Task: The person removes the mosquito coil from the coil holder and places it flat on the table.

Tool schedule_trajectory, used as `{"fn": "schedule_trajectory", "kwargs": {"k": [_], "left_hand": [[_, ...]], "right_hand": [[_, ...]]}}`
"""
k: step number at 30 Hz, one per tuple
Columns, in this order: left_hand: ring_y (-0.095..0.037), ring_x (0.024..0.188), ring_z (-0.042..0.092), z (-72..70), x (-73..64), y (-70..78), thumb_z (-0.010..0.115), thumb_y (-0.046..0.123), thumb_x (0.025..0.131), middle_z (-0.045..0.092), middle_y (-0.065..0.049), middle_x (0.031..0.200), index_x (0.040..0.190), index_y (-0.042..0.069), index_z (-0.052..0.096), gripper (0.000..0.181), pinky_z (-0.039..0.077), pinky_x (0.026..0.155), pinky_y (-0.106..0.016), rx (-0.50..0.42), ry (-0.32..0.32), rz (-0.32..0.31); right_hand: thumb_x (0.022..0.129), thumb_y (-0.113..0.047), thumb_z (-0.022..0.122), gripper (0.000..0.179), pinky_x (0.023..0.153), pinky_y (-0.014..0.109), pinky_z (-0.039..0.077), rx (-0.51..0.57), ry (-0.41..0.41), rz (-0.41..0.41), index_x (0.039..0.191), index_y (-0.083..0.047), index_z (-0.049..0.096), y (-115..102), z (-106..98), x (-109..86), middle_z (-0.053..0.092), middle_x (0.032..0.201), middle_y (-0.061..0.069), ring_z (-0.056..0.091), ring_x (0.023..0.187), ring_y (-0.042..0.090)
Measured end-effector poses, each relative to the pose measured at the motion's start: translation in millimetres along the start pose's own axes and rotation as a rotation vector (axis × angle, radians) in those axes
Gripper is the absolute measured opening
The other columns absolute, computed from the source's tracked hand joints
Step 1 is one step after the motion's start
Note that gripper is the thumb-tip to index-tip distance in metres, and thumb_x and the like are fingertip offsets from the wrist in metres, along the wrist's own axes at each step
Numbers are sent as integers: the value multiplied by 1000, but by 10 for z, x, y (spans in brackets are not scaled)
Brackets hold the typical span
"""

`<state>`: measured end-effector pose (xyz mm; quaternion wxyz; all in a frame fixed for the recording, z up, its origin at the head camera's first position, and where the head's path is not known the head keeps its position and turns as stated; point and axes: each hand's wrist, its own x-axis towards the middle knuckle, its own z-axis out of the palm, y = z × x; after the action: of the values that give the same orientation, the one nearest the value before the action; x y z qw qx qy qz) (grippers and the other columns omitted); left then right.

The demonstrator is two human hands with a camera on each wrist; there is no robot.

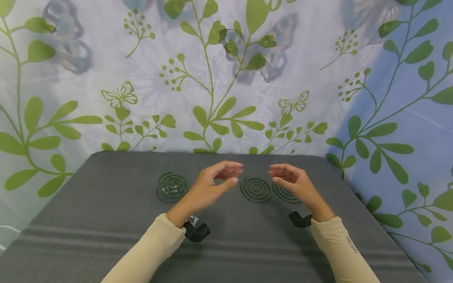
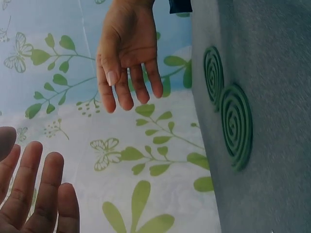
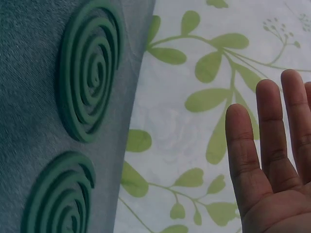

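Note:
My left hand [image 1: 211,184] hovers above the grey table with its fingers relaxed and nothing held. Facing it, palm inward, is my right hand [image 1: 295,181], equally loose and holding nothing. Left of the left hand lies a dark green mosquito coil [image 1: 172,187]; its rings look doubled, with small shiny bits near the centre. A flat green coil [image 1: 256,190] lies between the hands. Another coil [image 1: 285,195] sits beside it, partly hidden behind the right hand. The left wrist view shows a pair of spiral coils [image 2: 234,127], and no finger touches them.
The grey cloth-covered table [image 1: 116,196] ends at a hanging curtain [image 1: 148,118] printed with green leaves and butterflies. Black wrist mounts [image 1: 196,232] hang below both wrists. A white cable [image 1: 10,228] shows at the far left.

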<state>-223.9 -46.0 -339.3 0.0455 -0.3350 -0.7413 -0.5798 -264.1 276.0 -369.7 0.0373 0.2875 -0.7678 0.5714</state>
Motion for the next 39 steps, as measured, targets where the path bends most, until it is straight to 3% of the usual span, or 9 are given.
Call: {"fn": "schedule_trajectory", "kwargs": {"k": [8,15,19,24,31,39], "left_hand": [[-25,120,71,-134,-123,-111,68,11,108,73,-9,136,144,7,67,36,57,100,-40,58,7,-12],[-34,125,69,-251,-208,-196,71,12,107,72,-9,138,145,7,66,38,54,105,-49,96,8,-44],[-34,127,67,-320,-250,-229,72,13,107,71,-10,140,145,7,66,39,52,107,-55,125,-3,-58],[-32,130,66,-400,-318,-282,75,15,105,70,-8,142,145,9,66,42,52,107,-54,151,-5,-99],[-32,129,67,-498,-441,-399,75,14,104,71,-9,141,145,8,66,42,50,108,-58,176,7,-104],[-34,125,68,-657,-575,-499,74,12,105,71,-9,139,147,8,64,43,52,105,-54,199,23,-107]], "right_hand": [[105,-1,69,35,93,26,59,-36,-53,62,139,8,64,51,99,36,74,124,-9,72,113,9],[103,0,72,43,91,30,60,-39,-95,107,143,9,61,148,157,114,72,126,-1,71,115,20],[101,0,75,47,92,32,60,-12,-121,100,145,9,60,179,210,156,71,128,5,70,117,27],[100,0,76,48,91,33,61,6,-146,76,144,9,60,222,290,212,71,130,13,69,118,33],[101,-2,75,48,92,31,60,29,-177,109,145,12,59,278,404,277,64,133,35,68,116,32],[102,-5,75,46,95,32,59,13,-191,132,144,8,62,308,541,333,65,134,36,69,113,20]]}}
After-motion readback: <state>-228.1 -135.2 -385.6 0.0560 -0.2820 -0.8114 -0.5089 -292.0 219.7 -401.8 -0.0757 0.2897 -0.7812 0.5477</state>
